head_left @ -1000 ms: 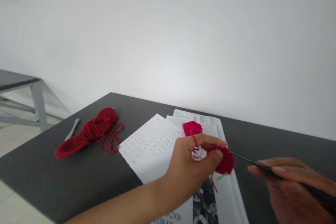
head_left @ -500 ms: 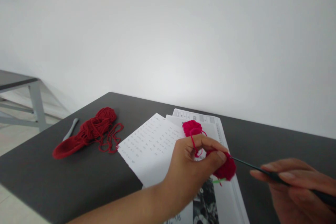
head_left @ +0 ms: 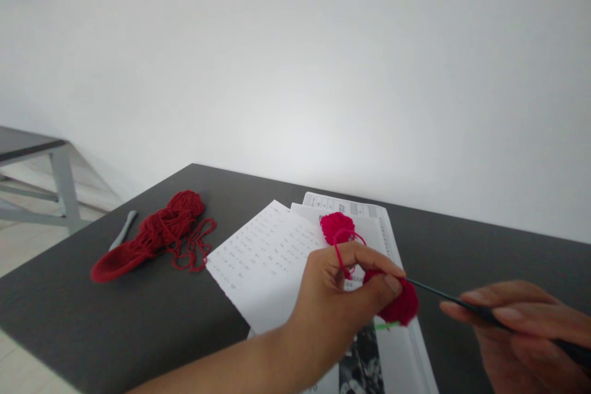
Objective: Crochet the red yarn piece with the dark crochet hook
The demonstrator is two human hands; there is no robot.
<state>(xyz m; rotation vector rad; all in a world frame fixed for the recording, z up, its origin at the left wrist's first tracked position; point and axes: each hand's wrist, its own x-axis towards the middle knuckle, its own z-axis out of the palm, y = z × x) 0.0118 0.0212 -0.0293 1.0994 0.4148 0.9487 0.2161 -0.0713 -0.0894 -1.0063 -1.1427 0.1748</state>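
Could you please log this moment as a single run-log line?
left hand: pinches red crochet piece | right hand: holds crochet hook, tip at piece | yarn ball: on papers

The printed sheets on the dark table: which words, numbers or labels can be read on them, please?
Front white sheet: rows of small print, too blurred to read.
Rear sheet: a printed header strip, too small to read.
Black-and-white picture page: no legible text.
No text can be quoted.

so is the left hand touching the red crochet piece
Touching: the head view shows the left hand pinching the red crochet piece between thumb and forefinger.
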